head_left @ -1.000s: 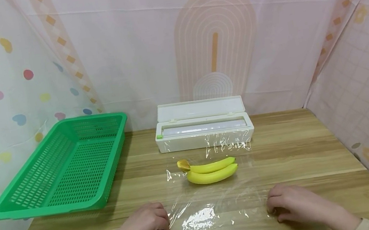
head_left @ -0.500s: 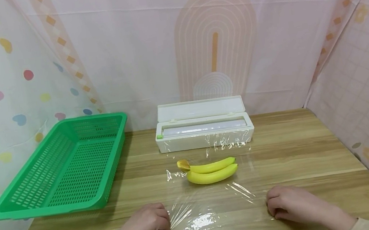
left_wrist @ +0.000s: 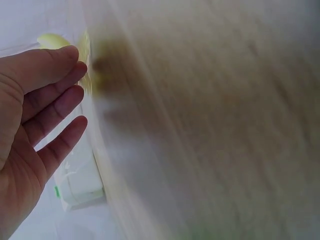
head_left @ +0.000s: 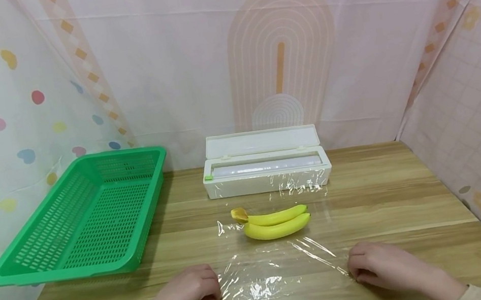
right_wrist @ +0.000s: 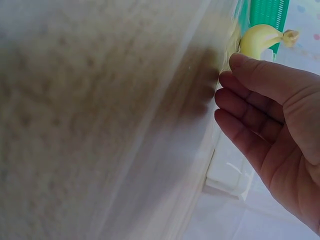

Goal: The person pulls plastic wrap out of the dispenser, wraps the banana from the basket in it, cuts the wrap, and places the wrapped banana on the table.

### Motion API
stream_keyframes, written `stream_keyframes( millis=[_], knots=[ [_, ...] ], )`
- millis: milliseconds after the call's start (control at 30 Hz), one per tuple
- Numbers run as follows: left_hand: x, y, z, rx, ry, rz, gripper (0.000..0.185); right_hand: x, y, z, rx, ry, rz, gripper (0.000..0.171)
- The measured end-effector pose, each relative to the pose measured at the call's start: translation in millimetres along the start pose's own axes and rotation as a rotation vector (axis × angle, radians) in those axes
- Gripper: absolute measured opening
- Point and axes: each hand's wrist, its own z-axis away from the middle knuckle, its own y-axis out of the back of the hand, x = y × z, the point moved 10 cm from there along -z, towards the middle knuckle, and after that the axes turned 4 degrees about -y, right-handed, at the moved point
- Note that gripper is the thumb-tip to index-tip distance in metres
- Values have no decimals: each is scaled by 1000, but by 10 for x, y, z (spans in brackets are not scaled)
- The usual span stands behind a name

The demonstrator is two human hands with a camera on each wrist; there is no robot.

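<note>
A clear sheet of cling film [head_left: 264,288] stretches toward me from a white dispenser box [head_left: 236,188], its shine broken by creases. Two yellow bananas [head_left: 277,224], joined at a brown stem on the left, lie in the middle of the sheet's area. My left hand [head_left: 193,295] pinches the film's near left corner between thumb and forefinger, low over the table. At the near right corner, my right hand [head_left: 382,267] pinches the film likewise. Both wrist views show thumb and forefinger together at the film's edge, the other fingers loosely bent.
The dispenser's lid [head_left: 261,142] stands raised at the back, with the film roll [head_left: 266,167] showing inside. A green perforated basket [head_left: 66,273] stands at the left of the wooden table [head_left: 380,192]. Patterned curtains [head_left: 166,78] hang behind and on both sides.
My right fingers have closed on the film's corner. The film's near part is drawn tauter, with slanting creases running toward both hands. Bananas, dispenser and basket have stayed put.
</note>
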Motion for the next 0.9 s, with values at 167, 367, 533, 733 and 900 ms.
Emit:
stream_keyframes(
  millis=[167,367,533,733,900],
  knots=[
    [2,5,6,-11,-18,11,20,16,-6,3,-6,-13,9,33],
    [47,-14,-4,-17,-68,9,20,25,-22,5,-8,-16,-3,35],
    [84,10,-28,9,-95,-8,21,37,-28,11,-13,-29,-9,35],
    [87,2,-27,25,-88,-26,25,63,-41,26,-37,-57,-30,33],
    [79,-35,-19,8,-64,-63,24,46,-37,20,-27,-45,-25,33]
  ],
)
